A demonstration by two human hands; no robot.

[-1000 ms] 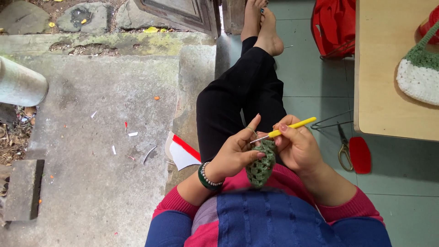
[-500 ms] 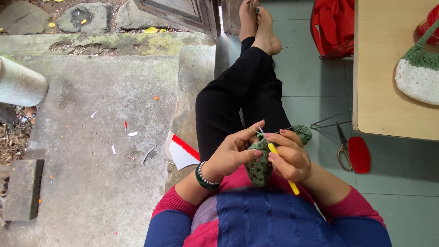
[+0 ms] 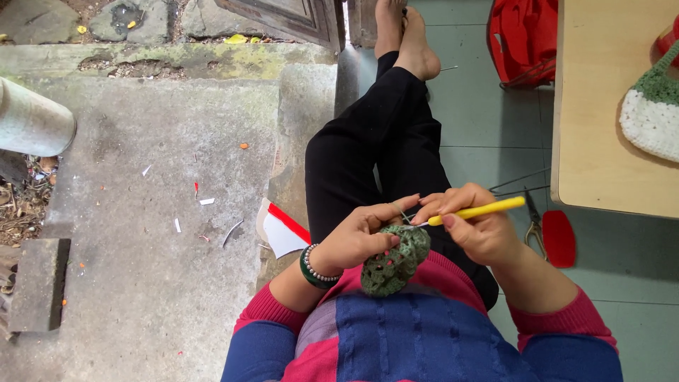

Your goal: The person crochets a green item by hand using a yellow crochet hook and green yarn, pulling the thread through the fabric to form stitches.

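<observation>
Behind left hand [image 3: 357, 240], hook tip [image 3: 414, 225] hidden

Left hand [image 3: 361, 237] at lower centre of frame, just left of middle, palm down, fingers curled, thumb and forefinger extended toward right, tips pinched. Beaded dark-green bangle on left wrist; forearm bare, red-and-blue knitted sleeve pushed up toward elbow. Right hand [image 3: 477, 226] just right of it, fingers folded in closed grip, thumb on top, fingertips pointing left, nearly meeting left fingertips. Right forearm runs to lower right, sleeve likewise pushed up. Legs in black trousers stretch to top centre, bare feet crossed.
</observation>
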